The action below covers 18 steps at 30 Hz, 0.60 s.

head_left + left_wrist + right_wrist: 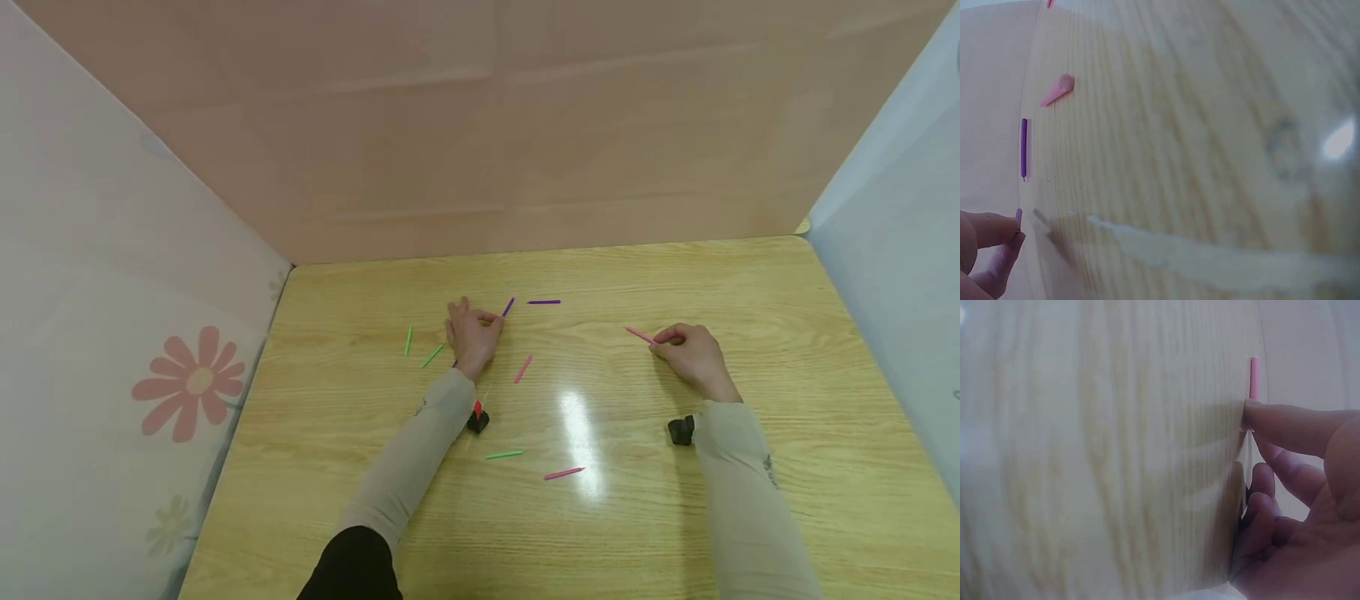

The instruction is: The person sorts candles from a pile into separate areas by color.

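Note:
My left hand pinches a thin purple candle between thumb and index finger, its other fingers spread. In the left wrist view, that candle's purple tip pokes out past the fingertips. Beyond it lies another purple candle, and the end of a further purple one shows by the left wrist. Over on the right, my right hand pinches a pink candle near one end; its pink shaft also appears in the right wrist view.
Green candles lie left of the left hand, and another green candle lies nearer me. Pink candles rest mid-table. Black wrist devices sit at both cuffs. A brown panel closes the table's far edge.

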{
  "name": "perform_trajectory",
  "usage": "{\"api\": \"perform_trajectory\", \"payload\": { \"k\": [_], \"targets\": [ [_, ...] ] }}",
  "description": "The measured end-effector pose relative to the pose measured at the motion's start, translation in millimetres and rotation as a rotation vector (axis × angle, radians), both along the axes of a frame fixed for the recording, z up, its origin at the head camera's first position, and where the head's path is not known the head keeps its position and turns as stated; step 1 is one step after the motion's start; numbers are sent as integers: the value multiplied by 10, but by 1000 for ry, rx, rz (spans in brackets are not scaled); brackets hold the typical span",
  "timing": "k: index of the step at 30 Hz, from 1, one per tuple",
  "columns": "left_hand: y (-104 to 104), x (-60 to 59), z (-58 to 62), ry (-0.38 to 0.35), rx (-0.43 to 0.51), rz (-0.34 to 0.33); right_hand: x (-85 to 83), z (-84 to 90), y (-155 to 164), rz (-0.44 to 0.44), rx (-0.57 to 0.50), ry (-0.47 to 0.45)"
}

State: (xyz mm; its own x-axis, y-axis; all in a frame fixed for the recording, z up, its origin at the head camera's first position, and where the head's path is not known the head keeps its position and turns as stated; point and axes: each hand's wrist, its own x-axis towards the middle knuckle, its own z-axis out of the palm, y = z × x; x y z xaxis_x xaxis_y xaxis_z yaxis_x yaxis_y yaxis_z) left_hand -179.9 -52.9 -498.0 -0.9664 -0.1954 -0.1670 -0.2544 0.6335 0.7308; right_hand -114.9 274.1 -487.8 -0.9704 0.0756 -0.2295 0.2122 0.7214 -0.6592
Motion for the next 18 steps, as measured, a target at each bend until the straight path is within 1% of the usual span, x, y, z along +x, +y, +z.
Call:
{"api": "perform_trajectory", "payload": {
  "k": [5, 11, 18],
  "targets": [
    [18, -19, -15, -6, -6, 15, 10, 15, -7, 5, 10, 12],
    [38, -35, -24, -13, -36, 0, 10, 4, 3, 3, 6, 14],
    [47, -34, -21, -4, -34, -16, 10, -6, 13, 8, 5, 27]
  ]
}}
